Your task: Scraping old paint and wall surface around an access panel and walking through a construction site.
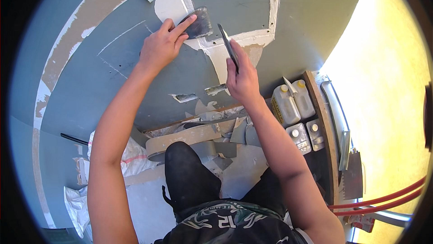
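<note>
My left hand (161, 47) grips a broad, dark metal putty knife (203, 23). Its index finger presses along the blade, which lies against the grey-green wallboard (225, 0) beside a white-filled seam (169, 4). My right hand (244, 80) is closed round a second putty knife (228, 45), seen nearly edge-on and tilted up to the left. Some white compound seems to show along this blade. It is held just right of the first blade, in front of the lower seam of the patch. The handles are mostly hidden by my fingers.
Two cut slots (185, 97) open low in the wall. Board scraps (189, 138) lie at its foot between my knees and the wall. Plastic jugs (285, 105) stand at right beside a wooden edge (322, 131). Red hoses (383, 201) and a white sack (135, 156) lie nearby.
</note>
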{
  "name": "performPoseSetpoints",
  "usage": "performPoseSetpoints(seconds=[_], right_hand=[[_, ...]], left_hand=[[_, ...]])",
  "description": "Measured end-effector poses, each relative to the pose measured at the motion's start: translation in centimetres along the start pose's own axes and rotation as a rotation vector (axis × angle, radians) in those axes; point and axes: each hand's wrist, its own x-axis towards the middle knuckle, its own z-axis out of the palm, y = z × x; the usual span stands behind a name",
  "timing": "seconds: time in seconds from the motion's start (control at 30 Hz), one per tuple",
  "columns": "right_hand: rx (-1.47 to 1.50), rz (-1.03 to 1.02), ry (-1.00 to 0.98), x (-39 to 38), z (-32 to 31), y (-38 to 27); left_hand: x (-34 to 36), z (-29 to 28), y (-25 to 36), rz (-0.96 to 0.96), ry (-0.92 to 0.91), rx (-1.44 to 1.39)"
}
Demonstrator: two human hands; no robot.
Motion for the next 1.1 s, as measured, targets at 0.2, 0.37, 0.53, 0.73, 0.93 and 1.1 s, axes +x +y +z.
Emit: performPoseSetpoints(seconds=[0.2,0.37,0.53,0.73,0.93,1.1], right_hand=[[-0.037,-0.057,-0.04,2.7,1.7,0.3],[-0.059,-0.063,-0.019,2.8,2.6,0.7],[-0.091,-0.063,-0.021,2.6,2.8,0.9],[-0.239,-0.01,-0.051,2.3,3.3,-0.1],[-0.277,-0.01,-0.035,1.0,4.2,0.7],[-0.257,0.004,-0.058,0.9,4.0,1.2]], left_hand=[[0.0,-0.2,0.2,-0.012,-0.006,0.0],[-0.2,-0.1,-0.1,0.001,0.005,0.005],[0.0,0.0,-0.1,0.009,0.007,0.006],[0.0,-0.1,-0.1,-0.003,-0.005,0.009],[0.2,0.0,0.4,-0.011,0.012,0.009],[0.0,0.0,0.4,-0.037,0.003,0.003]])
